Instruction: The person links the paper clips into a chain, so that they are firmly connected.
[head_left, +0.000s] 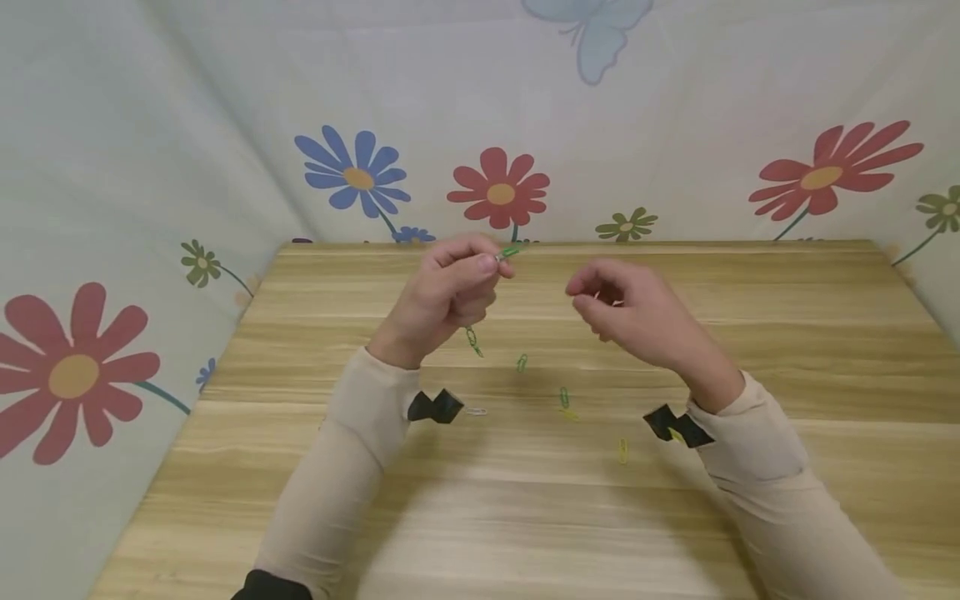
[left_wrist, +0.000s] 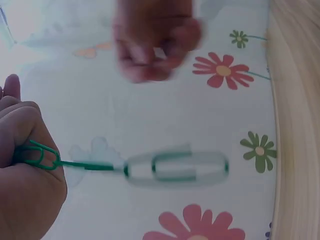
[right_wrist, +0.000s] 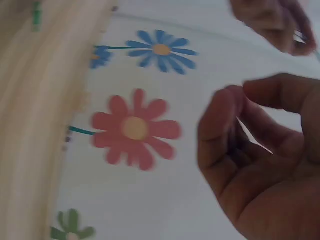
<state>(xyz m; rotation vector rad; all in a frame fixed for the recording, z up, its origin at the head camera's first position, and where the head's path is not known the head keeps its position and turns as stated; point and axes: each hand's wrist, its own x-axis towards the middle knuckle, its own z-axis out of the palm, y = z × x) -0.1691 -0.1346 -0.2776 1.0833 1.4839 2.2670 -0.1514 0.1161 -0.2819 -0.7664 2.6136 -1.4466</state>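
Note:
My left hand (head_left: 453, 287) pinches a green paper clip (head_left: 511, 251) between thumb and forefinger. Linked green paper clips (left_wrist: 100, 166) hang from this hand in the left wrist view; the lowest one is blurred. The lower end of that chain (head_left: 472, 340) shows under the hand in the head view. To the right and apart from it, my right hand (head_left: 630, 308) hovers over the table with its fingers loosely bent. In the right wrist view, the right thumb and forefinger (right_wrist: 220, 125) come close together, with nothing visible between them.
Loose paper clips lie on the wooden table (head_left: 525, 517): green ones (head_left: 522, 363), yellow ones (head_left: 623, 452) and a whitish one (head_left: 476, 411). Another yellow clip (head_left: 677, 435) shows beside the right cuff. A flower-patterned cloth (head_left: 660, 150) stands behind the table.

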